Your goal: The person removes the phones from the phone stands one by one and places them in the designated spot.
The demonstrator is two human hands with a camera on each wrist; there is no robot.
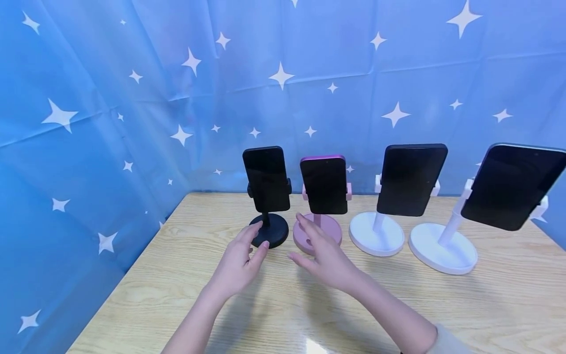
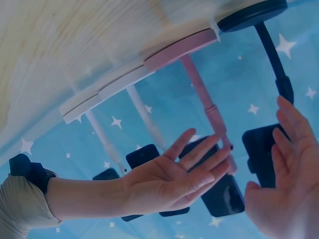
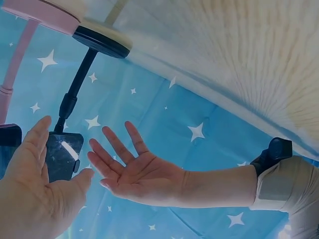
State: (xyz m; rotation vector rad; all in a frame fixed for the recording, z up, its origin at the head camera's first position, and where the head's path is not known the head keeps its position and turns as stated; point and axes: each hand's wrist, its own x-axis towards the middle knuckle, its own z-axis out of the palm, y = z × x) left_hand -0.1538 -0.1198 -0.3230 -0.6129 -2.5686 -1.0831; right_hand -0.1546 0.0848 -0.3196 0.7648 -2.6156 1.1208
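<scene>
My left hand (image 1: 234, 265) is held over the table in front of the black phone stand (image 1: 277, 232), its fingertips overlapping the edge of the round base. That stand carries a dark-screened phone (image 1: 267, 179). To the right, my right hand (image 1: 326, 259) hovers with spread fingers before the pink phone stand (image 1: 332, 230), hiding part of its base. A phone with a purple edge (image 1: 325, 186) sits in the pink clamp. In the left wrist view, the right palm (image 2: 162, 184) shows bare, and the right wrist view shows the left palm (image 3: 144, 172) holding nothing.
Two white phone stands (image 1: 377, 241) (image 1: 444, 253) stand to the right, each with a dark phone (image 1: 413, 179) (image 1: 513, 187) clamped at a tilt. A blue curtain (image 1: 146, 128) with white stars hangs behind and left of the wooden table (image 1: 146, 295).
</scene>
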